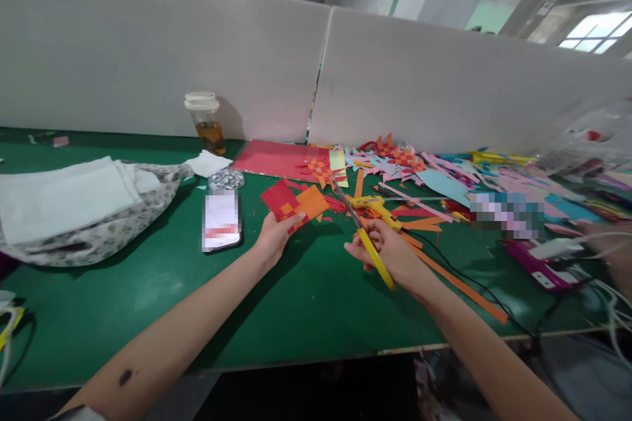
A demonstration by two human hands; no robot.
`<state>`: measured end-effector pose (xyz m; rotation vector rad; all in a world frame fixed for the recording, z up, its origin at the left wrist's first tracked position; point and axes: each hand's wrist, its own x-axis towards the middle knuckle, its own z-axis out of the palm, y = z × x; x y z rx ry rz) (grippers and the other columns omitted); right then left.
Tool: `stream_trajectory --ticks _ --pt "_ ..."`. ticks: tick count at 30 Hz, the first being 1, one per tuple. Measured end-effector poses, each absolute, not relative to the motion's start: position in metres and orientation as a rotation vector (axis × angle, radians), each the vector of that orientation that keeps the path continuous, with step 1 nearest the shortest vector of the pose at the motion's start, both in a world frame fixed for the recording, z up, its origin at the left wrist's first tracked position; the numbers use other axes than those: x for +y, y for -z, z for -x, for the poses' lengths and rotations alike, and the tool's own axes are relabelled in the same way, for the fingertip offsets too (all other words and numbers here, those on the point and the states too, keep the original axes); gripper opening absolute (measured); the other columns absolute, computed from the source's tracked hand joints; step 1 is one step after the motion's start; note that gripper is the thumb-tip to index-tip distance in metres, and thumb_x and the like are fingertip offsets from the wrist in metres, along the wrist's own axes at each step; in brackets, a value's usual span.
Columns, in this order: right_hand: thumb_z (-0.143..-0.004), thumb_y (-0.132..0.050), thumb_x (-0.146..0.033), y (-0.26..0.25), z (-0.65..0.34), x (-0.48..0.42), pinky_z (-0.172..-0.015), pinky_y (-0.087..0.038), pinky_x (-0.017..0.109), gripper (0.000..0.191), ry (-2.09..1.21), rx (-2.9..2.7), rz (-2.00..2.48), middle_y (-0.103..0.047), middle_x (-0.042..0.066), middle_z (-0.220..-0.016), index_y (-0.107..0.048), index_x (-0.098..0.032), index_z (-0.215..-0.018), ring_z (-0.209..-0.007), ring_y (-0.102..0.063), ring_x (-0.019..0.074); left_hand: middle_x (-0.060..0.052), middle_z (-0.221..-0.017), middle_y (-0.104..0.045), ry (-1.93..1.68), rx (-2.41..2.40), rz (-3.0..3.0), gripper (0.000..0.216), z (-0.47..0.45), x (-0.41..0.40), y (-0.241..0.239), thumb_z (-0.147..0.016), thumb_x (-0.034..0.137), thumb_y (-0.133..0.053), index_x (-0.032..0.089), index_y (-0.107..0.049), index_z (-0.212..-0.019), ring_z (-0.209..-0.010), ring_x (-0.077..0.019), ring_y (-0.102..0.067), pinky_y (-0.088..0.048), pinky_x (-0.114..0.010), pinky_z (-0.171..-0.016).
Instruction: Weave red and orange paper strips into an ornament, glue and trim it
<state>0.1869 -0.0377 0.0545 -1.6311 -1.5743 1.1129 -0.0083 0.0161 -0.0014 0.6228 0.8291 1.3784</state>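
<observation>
Pinched in my left hand (275,237) is a piece of woven paper (295,202) in red and orange, held above the table. My right hand (382,250) grips a pair of scissors (372,255) with yellow handles; the blades point up and away to the left, apart from the woven paper. Just beyond my right hand lies a yellow hot glue gun (378,209) with a black cord. Orange and red paper strips (419,222) lie around it. A finished-looking red and orange woven paper shape (320,171) rests behind, on a red sheet (276,159).
A phone (221,220) lies left of my left hand. Farther left are a patterned cloth bag (143,217) and a lidded cup (207,123) of brown liquid. Paper scraps (444,171) cover the back right. A purple power strip (540,266) with cables sits at right, near another person's hand (609,253).
</observation>
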Motion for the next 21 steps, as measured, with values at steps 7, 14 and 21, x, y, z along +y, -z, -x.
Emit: stream_trajectory --ticks 7,14,21 --pt "-0.064 -0.058 -0.059 -0.038 -0.188 -0.039 -0.051 -0.036 0.024 0.046 -0.845 -1.875 2.030 -0.059 0.001 -0.071 -0.046 -0.020 -0.085 -0.059 -0.054 0.0139 -0.013 -0.104 -0.066 -1.425 0.850 -0.639 0.037 0.005 0.018 0.007 -0.061 0.018 -0.075 0.011 -0.062 -0.095 -0.094 -0.0241 -0.064 -0.049 -0.038 -0.088" --pt "-0.065 -0.050 -0.068 -0.039 -0.186 -0.039 -0.055 -0.038 0.027 0.059 -0.716 -1.926 2.251 -0.063 0.007 -0.084 -0.045 -0.019 -0.099 -0.070 -0.061 0.0222 -0.011 -0.104 -0.067 -1.414 0.789 -0.612 0.037 0.006 0.019 0.005 -0.061 0.015 -0.074 0.012 -0.063 -0.096 -0.094 -0.0218 -0.064 -0.048 -0.034 -0.089" --pt "-0.067 -0.046 -0.069 -0.038 -0.183 -0.044 -0.058 -0.041 0.029 0.060 -0.667 -1.942 2.171 -0.064 0.009 -0.087 -0.044 -0.019 -0.101 -0.080 -0.063 0.0260 -0.010 -0.100 -0.068 -1.384 0.766 -0.645 0.032 0.005 0.018 0.007 -0.063 0.017 -0.074 0.013 -0.064 -0.093 -0.092 -0.0223 -0.064 -0.049 -0.034 -0.088"
